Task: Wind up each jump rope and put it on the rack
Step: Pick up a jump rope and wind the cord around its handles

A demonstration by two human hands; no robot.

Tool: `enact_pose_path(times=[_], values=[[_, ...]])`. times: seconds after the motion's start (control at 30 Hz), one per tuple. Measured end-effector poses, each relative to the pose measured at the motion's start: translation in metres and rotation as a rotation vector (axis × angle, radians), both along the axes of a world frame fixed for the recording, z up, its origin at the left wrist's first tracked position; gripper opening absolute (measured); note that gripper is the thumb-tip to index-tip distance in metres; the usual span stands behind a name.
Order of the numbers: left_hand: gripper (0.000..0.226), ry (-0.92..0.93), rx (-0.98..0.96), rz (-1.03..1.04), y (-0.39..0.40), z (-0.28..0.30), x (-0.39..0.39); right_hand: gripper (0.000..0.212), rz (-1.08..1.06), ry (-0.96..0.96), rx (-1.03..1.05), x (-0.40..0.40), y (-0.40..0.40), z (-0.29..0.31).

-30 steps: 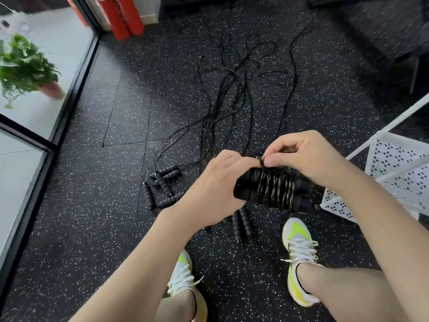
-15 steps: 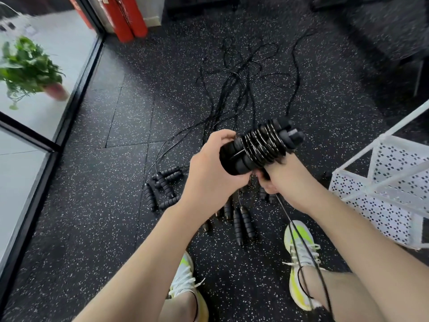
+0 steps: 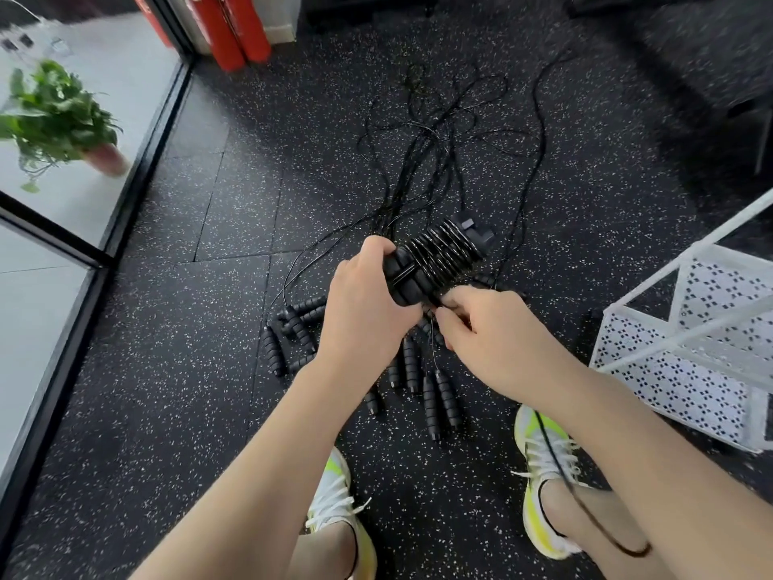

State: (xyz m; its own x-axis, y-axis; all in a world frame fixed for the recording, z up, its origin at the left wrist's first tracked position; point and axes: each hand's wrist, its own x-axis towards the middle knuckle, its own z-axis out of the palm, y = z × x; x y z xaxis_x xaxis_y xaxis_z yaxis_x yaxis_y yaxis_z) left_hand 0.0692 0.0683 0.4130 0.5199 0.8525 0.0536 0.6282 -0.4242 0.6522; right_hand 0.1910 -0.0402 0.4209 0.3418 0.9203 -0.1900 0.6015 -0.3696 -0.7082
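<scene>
The floor (image 3: 180,370) is black rubber matting flecked with pale specks, laid in square tiles with visible seams. On it lie several loose jump ropes (image 3: 431,161), thin glossy black cords tangled together, their ribbed foam handles (image 3: 293,328) scattered near the person's feet. At the right edge stands the rack (image 3: 690,349), white metal with perforated panels and slim tubular rails.

The wound jump rope (image 3: 435,261) is held above the floor between the two hands: two thick black foam handles side by side, ridged in rounded segments, with the shiny cord coiled tightly in many close turns round their middle. It tilts up to the right, its squared end caps showing at the far end.

The left hand (image 3: 368,303) has its fingers curled round the near end of the handles, gripping them. The right hand (image 3: 489,328) sits just below the bundle, fingers bent and pinching the cord where it leaves the coil; a loose length trails down past the right shoe (image 3: 539,450)
</scene>
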Motion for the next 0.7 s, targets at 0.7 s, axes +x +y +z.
enact_pose_path(times=[0.7], values=[[0.052, 0.069, 0.245, -0.436, -0.011, -0.015, -0.001, 0.018, 0.037, -0.373, 0.153, 0.041, -0.004, 0.035]])
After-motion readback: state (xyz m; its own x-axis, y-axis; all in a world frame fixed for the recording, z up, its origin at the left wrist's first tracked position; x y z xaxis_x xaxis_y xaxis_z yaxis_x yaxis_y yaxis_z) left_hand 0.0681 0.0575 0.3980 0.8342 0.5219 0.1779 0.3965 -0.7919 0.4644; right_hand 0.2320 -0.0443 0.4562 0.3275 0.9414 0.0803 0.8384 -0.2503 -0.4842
